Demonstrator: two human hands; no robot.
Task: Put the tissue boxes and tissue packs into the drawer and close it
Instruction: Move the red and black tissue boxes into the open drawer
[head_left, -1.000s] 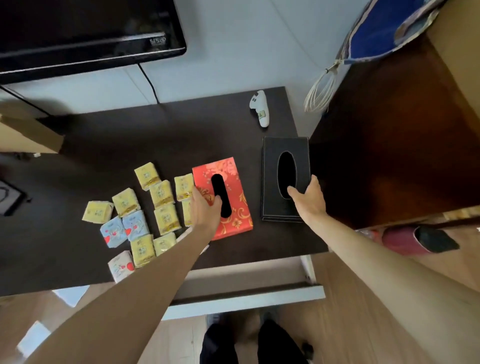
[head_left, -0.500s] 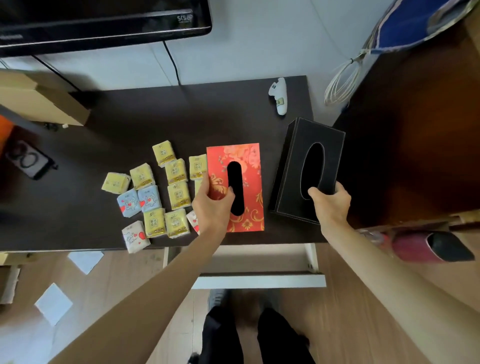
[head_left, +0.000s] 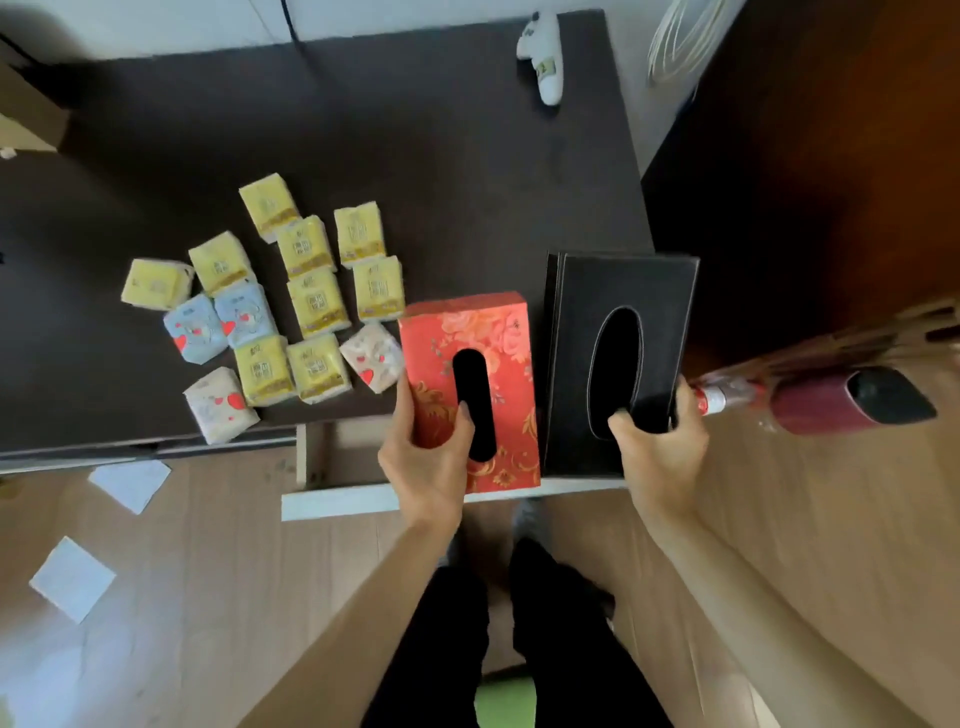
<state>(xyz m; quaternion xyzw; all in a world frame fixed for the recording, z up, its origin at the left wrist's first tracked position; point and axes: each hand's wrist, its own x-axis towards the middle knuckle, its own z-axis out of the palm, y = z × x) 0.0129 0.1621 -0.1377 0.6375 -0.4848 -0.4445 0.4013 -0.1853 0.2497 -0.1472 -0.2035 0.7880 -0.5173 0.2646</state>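
My left hand (head_left: 428, 462) grips the near end of a red floral tissue box (head_left: 478, 332), thumb in its oval slot. My right hand (head_left: 657, 447) grips the near end of a black leather tissue box (head_left: 618, 291), thumb in its slot. Both boxes hang side by side over the dark table's front edge and the open white drawer (head_left: 337, 501) below it. Several small tissue packs (head_left: 291, 306), yellow, blue and white with hearts, lie in a cluster on the dark table (head_left: 415, 156) to the left of the red box.
A white controller (head_left: 543, 67) lies at the table's far right edge. A dark wooden cabinet (head_left: 805, 182) stands to the right, with a dark red shoe (head_left: 852, 402) on the floor beside it. White paper pieces (head_left: 130, 483) lie on the wooden floor. A cardboard box (head_left: 26, 124) sits far left.
Both hands lifted their boxes off the table and drew them toward me, over the open drawer. The camera tilted down, so the table slid up in view.
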